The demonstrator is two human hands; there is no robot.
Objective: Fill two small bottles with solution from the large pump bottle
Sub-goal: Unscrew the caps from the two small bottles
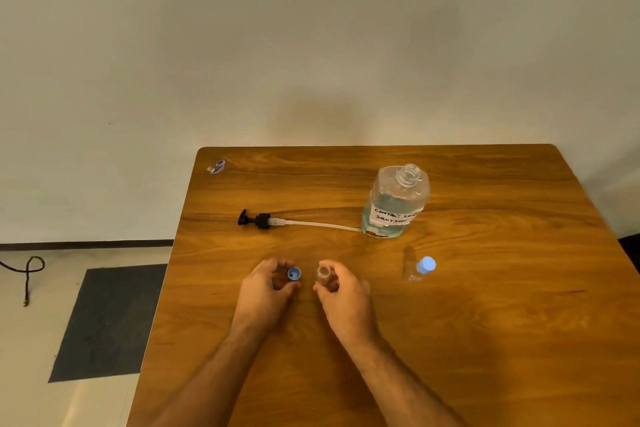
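Clearly, we had both hands low over the wooden table (485, 340), close together near its middle. Our left hand (265, 291) curled its fingers and thumb round a small blue cap (294, 273), which faced open side up so that we saw into its hollow. Our right hand (343, 291) pinched a small clear bottle (323, 274) between thumb and fingers, holding it upright with its mouth uncovered; the cap and this bottle sat just beside each other without touching. Whether the bottle held any liquid, we could not tell. Farther back and to the right stood the large bottle (394, 201), its threaded neck open, partly full of pale liquid and bearing a handwritten white label. Its black pump (258, 219) lay flat on the table to the left, the long white tube pointing toward the large bottle's base and reaching nearly to it. A second small bottle (420, 269) with a blue cap on stood well to the right of our hands. Near the table's far left corner lay a small crumpled wrapper (216, 166).
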